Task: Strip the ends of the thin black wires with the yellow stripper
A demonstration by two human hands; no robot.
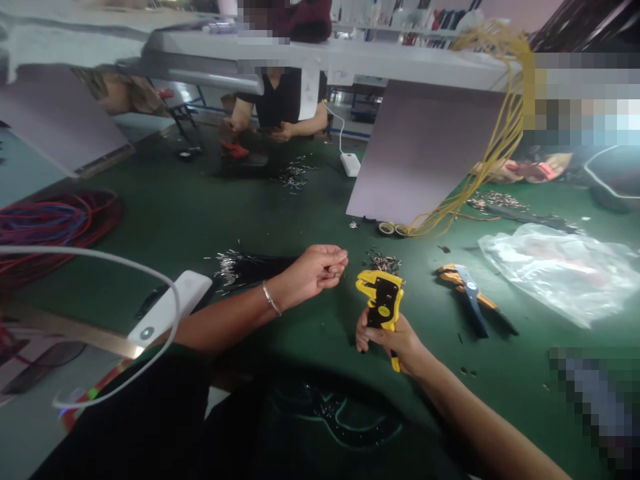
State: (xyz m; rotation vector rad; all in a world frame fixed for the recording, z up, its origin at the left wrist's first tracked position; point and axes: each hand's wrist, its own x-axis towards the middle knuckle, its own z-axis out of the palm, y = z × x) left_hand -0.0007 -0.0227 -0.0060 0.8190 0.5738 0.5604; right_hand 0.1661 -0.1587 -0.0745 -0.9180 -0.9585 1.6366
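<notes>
My right hand (385,340) is wrapped round the handle of a yellow and black wire stripper (384,300), its jaws pointing up and to the left. To the left of the tool, the fingertips of my left hand (320,270) are pinched together; what they hold, if anything, is too small to make out. Beneath and behind my left wrist lies a bundle of black wires (255,265) with bright ends. Just beyond the stripper's jaws is a small heap of short metal-ended pieces (384,262).
Orange and blue pliers (467,290) and a clear plastic bag (565,267) lie at right. Yellow wires (493,160) hang from the shelf beside a grey panel (425,147). Coiled red and blue wires (55,220) and a white power strip (173,307) are at left. A co-worker (280,107) sits opposite.
</notes>
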